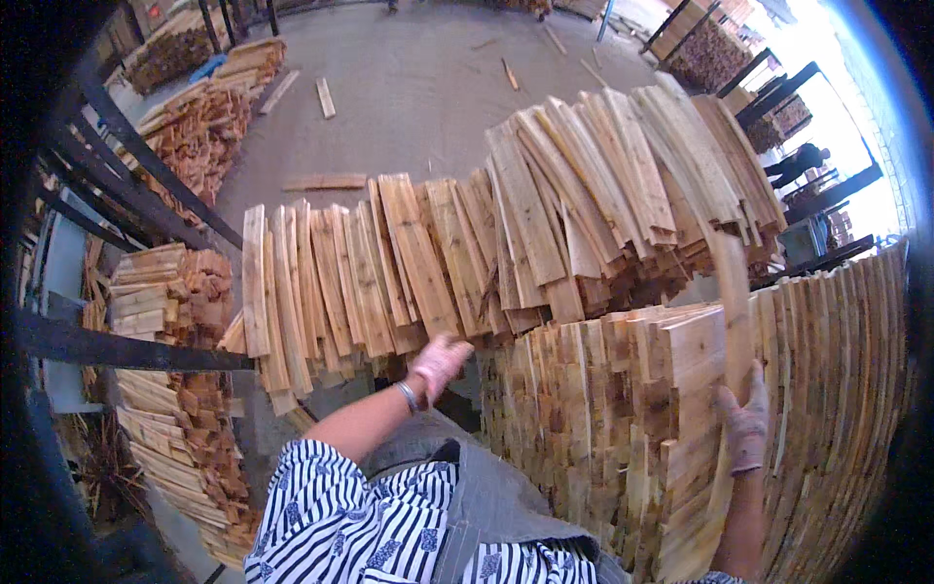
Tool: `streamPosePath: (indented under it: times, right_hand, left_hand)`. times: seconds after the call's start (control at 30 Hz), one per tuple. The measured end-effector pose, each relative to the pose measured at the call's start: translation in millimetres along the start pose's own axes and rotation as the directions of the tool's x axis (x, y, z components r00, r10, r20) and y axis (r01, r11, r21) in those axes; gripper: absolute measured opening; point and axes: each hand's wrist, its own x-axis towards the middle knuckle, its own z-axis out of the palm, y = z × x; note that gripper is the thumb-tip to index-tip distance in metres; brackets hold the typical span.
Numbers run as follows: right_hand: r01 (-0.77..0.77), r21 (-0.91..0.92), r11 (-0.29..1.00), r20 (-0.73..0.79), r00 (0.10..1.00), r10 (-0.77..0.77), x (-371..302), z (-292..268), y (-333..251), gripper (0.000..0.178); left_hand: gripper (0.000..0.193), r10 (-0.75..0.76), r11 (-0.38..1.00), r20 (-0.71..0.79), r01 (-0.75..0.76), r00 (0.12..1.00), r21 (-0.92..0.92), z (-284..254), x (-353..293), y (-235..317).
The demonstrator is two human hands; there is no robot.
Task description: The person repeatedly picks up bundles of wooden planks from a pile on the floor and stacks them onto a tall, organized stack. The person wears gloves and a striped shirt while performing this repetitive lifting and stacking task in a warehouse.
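My right hand (747, 428), in a pale work glove, grips a long narrow wooden board (732, 302) between thumb and fingers. The board's far end reaches the raised stack, and it hangs over the dense stack of boards (603, 399) on my right. In front, my left hand (441, 368), gloved too with a band at the wrist, has its fingers stretched out by the near ends of a row of loose boards (370, 263). Whether its fingertips touch a board I cannot tell. Higher boards (584, 185) lie heaped just right of that row.
Dark metal bars (136, 352) jut in from the left beside another stack of boards (175, 409). A reddish wood pile (199, 127) stands farther back. Loose planks (325, 98) lie on the grey floor (409, 88). A person in dark clothes (798, 164) is at the far right.
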Motion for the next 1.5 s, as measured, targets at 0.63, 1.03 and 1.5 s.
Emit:
streamPosePath:
  times: [0.63,1.03,1.5]
  right_hand:
    - [-0.054,-0.254,0.966,-0.015,0.999,0.052,4,23,-16,0.082]
    - [-0.067,-0.322,0.944,-0.147,0.989,0.020,30,27,-70,0.068]
    - [-0.318,-0.260,0.912,-0.215,0.939,0.267,-161,-55,-1,0.058]
  left_hand:
    - [0.112,-0.287,0.580,-0.873,0.797,0.395,0.170,-106,335,-15]
    - [0.094,0.154,0.976,-0.014,-0.154,0.988,-0.151,-184,177,34]
    - [0.094,0.476,-0.200,0.878,-0.967,0.044,0.157,107,-51,312]
